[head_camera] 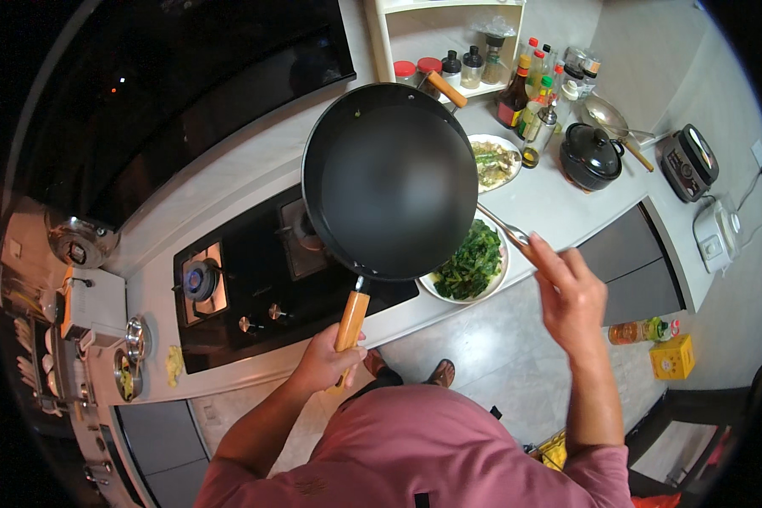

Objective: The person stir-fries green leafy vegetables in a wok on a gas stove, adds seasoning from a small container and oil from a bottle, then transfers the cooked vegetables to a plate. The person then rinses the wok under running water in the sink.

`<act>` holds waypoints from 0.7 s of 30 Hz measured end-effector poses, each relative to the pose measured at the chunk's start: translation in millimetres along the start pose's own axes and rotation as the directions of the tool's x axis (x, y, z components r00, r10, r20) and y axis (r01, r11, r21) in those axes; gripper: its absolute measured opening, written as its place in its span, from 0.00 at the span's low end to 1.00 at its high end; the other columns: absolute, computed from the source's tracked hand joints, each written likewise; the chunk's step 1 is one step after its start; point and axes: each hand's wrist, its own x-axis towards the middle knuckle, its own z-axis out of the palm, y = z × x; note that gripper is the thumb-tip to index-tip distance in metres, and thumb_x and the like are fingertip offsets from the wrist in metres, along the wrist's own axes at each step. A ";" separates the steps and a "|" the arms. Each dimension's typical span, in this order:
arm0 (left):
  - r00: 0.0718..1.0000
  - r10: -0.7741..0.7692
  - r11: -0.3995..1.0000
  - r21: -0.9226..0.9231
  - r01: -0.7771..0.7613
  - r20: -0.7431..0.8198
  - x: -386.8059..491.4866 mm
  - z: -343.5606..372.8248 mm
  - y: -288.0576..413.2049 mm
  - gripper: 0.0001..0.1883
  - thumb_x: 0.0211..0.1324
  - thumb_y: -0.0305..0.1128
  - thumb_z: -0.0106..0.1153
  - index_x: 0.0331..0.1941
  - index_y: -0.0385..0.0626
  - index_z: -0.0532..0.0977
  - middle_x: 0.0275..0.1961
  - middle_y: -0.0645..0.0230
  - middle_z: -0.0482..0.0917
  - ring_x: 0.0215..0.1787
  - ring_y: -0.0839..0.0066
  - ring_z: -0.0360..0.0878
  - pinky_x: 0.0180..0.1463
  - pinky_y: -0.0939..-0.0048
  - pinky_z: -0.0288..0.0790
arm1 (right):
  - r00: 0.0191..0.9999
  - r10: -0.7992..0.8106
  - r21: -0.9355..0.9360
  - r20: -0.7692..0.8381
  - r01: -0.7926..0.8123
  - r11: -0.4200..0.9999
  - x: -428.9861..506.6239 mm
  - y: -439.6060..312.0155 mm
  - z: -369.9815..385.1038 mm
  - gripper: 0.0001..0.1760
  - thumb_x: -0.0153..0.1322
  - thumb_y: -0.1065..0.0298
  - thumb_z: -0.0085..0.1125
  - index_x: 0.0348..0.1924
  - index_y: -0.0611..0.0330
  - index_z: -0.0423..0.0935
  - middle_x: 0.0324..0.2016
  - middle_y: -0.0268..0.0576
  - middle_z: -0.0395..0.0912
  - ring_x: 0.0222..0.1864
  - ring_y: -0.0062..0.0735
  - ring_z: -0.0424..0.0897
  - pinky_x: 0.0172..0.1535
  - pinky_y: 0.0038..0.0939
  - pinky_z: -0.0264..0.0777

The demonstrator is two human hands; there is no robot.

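Observation:
My left hand grips the wooden handle of a black wok. The wok is raised over the right side of the gas cooktop, its dark interior facing me with a few tiny food bits near the rim. In my right hand is a metal-shafted cooking utensil; its far end is hidden behind the wok. Cooked leafy greens fill a white plate at the counter's front edge, partly under the wok. Behind it, another plate holds a cooked dish.
A bluish flame shows at the left burner. Sauce bottles, a lidded black pot and a strainer stand at the back right. Metal bowls sit left. An oil bottle and yellow box are on the floor.

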 end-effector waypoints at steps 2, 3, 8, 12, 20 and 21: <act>1.000 -0.013 1.000 0.008 0.013 0.006 -2.8 3.0 3.1 0.16 0.67 0.25 0.63 0.54 0.35 0.72 0.30 0.67 0.78 0.19 0.77 0.78 0.23 0.70 0.73 | 0.991 -0.041 0.044 -0.124 0.047 0.998 6.2 2.5 35.7 0.30 0.70 0.77 0.69 0.66 0.44 0.84 0.31 0.38 0.77 0.27 0.35 0.79 0.29 0.37 0.75; 1.000 -0.026 1.000 0.016 0.025 0.009 -5.0 3.7 5.1 0.16 0.67 0.25 0.63 0.54 0.35 0.72 0.31 0.67 0.78 0.19 0.77 0.78 0.24 0.70 0.73 | 0.990 -0.041 0.050 -0.133 0.048 0.998 8.4 5.7 50.6 0.31 0.71 0.77 0.69 0.67 0.44 0.83 0.31 0.38 0.77 0.28 0.35 0.79 0.30 0.37 0.75; 0.998 -0.061 0.998 0.010 0.061 0.028 -10.3 7.5 12.3 0.16 0.65 0.23 0.64 0.54 0.36 0.72 0.31 0.65 0.78 0.19 0.75 0.78 0.24 0.68 0.72 | 0.998 0.006 0.036 -0.070 -0.003 0.999 12.5 22.7 94.2 0.33 0.72 0.76 0.66 0.70 0.41 0.79 0.32 0.39 0.75 0.31 0.39 0.81 0.32 0.40 0.78; 0.999 -0.032 0.999 0.001 0.032 0.014 -9.2 5.7 9.5 0.16 0.66 0.23 0.63 0.55 0.36 0.72 0.30 0.67 0.78 0.19 0.76 0.78 0.23 0.70 0.72 | 0.995 0.080 -0.095 0.053 -0.074 0.993 -3.5 28.3 75.1 0.32 0.72 0.76 0.63 0.69 0.41 0.80 0.32 0.40 0.75 0.31 0.41 0.83 0.33 0.42 0.79; 0.998 -0.030 0.999 0.038 0.032 -0.050 -2.5 -4.0 3.9 0.17 0.64 0.23 0.62 0.55 0.36 0.71 0.27 0.66 0.77 0.17 0.75 0.75 0.22 0.68 0.71 | 0.942 0.052 -0.393 0.331 0.088 0.915 -36.6 30.7 -34.4 0.35 0.68 0.78 0.61 0.68 0.43 0.81 0.31 0.40 0.72 0.30 0.39 0.80 0.34 0.42 0.78; 0.998 -0.032 0.999 0.035 0.034 -0.048 -1.8 -4.6 4.0 0.17 0.64 0.23 0.62 0.55 0.36 0.71 0.26 0.66 0.76 0.16 0.75 0.74 0.22 0.68 0.71 | 0.931 0.058 -0.409 0.360 0.102 0.907 -35.8 26.4 -47.6 0.35 0.68 0.78 0.61 0.69 0.44 0.81 0.31 0.41 0.71 0.31 0.39 0.80 0.34 0.42 0.78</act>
